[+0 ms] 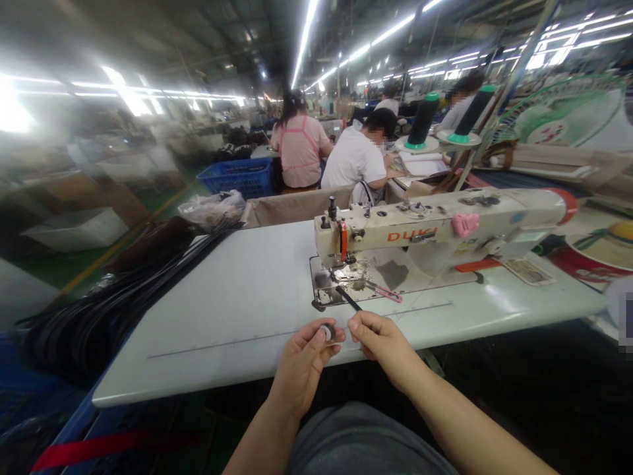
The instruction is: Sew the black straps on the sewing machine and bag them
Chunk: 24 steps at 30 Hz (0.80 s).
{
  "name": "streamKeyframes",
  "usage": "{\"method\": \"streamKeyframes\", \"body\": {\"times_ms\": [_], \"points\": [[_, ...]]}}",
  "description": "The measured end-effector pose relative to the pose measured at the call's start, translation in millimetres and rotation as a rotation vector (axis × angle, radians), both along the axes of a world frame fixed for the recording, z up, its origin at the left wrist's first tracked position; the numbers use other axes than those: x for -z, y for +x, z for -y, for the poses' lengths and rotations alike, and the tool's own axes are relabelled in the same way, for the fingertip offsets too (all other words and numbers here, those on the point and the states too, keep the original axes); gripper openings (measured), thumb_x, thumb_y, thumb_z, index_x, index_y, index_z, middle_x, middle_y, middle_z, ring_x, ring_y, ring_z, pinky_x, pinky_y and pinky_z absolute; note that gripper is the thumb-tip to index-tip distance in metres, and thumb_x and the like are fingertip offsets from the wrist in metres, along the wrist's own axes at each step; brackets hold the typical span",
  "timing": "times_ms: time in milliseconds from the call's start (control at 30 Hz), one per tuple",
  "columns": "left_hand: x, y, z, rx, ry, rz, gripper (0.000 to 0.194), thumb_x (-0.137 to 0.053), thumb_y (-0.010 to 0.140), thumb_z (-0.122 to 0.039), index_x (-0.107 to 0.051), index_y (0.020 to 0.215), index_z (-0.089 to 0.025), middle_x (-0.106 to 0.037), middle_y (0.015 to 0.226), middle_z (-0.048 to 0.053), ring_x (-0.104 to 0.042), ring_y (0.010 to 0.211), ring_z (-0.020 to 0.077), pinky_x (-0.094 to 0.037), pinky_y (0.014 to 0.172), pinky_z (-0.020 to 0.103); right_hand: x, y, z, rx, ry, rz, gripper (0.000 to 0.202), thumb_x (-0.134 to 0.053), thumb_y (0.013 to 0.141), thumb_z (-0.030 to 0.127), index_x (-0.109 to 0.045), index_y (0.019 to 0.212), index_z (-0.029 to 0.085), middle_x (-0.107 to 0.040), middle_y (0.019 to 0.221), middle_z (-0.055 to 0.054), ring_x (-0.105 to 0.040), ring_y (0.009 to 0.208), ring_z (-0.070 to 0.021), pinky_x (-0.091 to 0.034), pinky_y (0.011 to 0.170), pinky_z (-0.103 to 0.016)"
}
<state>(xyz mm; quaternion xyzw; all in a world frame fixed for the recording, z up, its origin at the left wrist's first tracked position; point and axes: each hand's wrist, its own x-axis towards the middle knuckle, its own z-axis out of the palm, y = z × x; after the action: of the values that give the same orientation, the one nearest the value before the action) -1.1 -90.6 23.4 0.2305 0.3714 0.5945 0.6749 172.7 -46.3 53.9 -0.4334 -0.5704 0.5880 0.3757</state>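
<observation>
In front of the sewing machine (435, 224), my left hand (307, 353) pinches a small round thing (328, 331), pale in the middle with a dark rim; its exact kind is unclear. Close beside it, my right hand (380, 340) is closed on the near end of a narrow black strip (349, 298). That strip slants up from my fingers to the metal plate below the needle area. A pair of pink-handled thread snips (386, 292) lies on the machine bed, right of the strip. Both hands are over the front edge of the white table (222, 297).
Long black strips (119, 310) hang over the table's left end. A printed ruler line (217, 346) runs along the front. Two black thread cones (422, 122) stand behind the machine. Co-workers sit beyond, near a blue crate (240, 177). A green fan (558, 112) stands at right.
</observation>
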Motion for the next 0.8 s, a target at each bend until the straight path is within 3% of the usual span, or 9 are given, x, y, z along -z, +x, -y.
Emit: {"method": "streamKeyframes", "body": {"times_ms": [133, 233, 367, 500, 667, 800], "points": [[-2.4, 2.7, 4.2, 0.189, 0.025, -0.068, 0.038, -0.085, 0.08, -0.037, -0.07, 0.107, -0.014, -0.075, 0.09, 0.009, -0.067, 0.075, 0.015, -0.046, 0.069, 0.026, -17.0, -0.1, -1.0, -0.085, 0.36, 0.151, 0.04, -0.059, 0.098, 0.05, -0.059, 0.071, 0.021, -0.057, 0.07, 0.001, -0.053, 0.069, -0.0148, -0.042, 0.067, -0.028], [-3.8, 5.3, 6.8, 0.253, 0.06, -0.071, 0.034, -0.085, 0.08, -0.037, -0.064, 0.098, -0.017, -0.074, 0.085, 0.007, -0.065, 0.071, 0.0146, -0.044, 0.067, 0.025, -16.8, -4.1, -2.4, -0.128, 0.438, 0.264, 0.04, -0.056, 0.1, 0.044, -0.053, 0.066, 0.022, -0.055, 0.069, 0.001, -0.054, 0.068, -0.0145, -0.042, 0.066, -0.027], [-3.4, 4.7, 7.0, 0.125, 0.095, 0.02, 0.033, -0.087, 0.079, -0.035, -0.063, 0.095, -0.019, -0.073, 0.088, 0.005, -0.066, 0.077, 0.0151, -0.046, 0.073, 0.027, -6.5, -7.4, -4.7, -0.102, 0.381, 0.324, 0.046, -0.054, 0.1, 0.048, -0.048, 0.062, 0.023, -0.055, 0.064, 0.001, -0.053, 0.069, -0.0159, -0.041, 0.067, -0.029], [-1.2, 0.5, 7.9, 0.184, 0.123, 0.016, 0.046, -0.089, 0.075, -0.044, -0.075, 0.109, -0.017, -0.074, 0.087, 0.008, -0.064, 0.076, 0.0158, -0.047, 0.074, 0.029, -5.7, -2.3, -4.5, -0.102, 0.269, 0.261, 0.04, -0.045, 0.102, 0.052, -0.055, 0.077, 0.022, -0.055, 0.072, 0.002, -0.053, 0.073, -0.0165, -0.042, 0.071, -0.03], [-1.9, -3.2, 11.0, 0.252, 0.25, -0.076, 0.048, -0.093, 0.064, -0.057, -0.083, 0.091, -0.018, -0.073, 0.08, 0.008, -0.061, 0.077, 0.0187, -0.046, 0.075, 0.031, -6.0, 5.1, -3.1, -0.121, 0.236, 0.236, 0.019, -0.047, 0.097, 0.034, -0.062, 0.098, 0.021, -0.057, 0.082, 0.001, -0.055, 0.083, -0.0183, -0.045, 0.079, -0.032], [-2.4, -6.5, 11.7, 0.242, 0.381, -0.132, 0.045, -0.093, 0.058, -0.062, -0.083, 0.08, -0.024, -0.072, 0.075, 0.008, -0.063, 0.107, 0.0304, -0.046, 0.099, 0.041, 1.4, 3.8, -0.1, -0.094, 0.202, 0.295, 0.015, -0.055, 0.09, 0.023, -0.06, 0.104, 0.021, -0.059, 0.08, 0.003, -0.056, 0.078, -0.0167, -0.045, 0.075, -0.03]]}}
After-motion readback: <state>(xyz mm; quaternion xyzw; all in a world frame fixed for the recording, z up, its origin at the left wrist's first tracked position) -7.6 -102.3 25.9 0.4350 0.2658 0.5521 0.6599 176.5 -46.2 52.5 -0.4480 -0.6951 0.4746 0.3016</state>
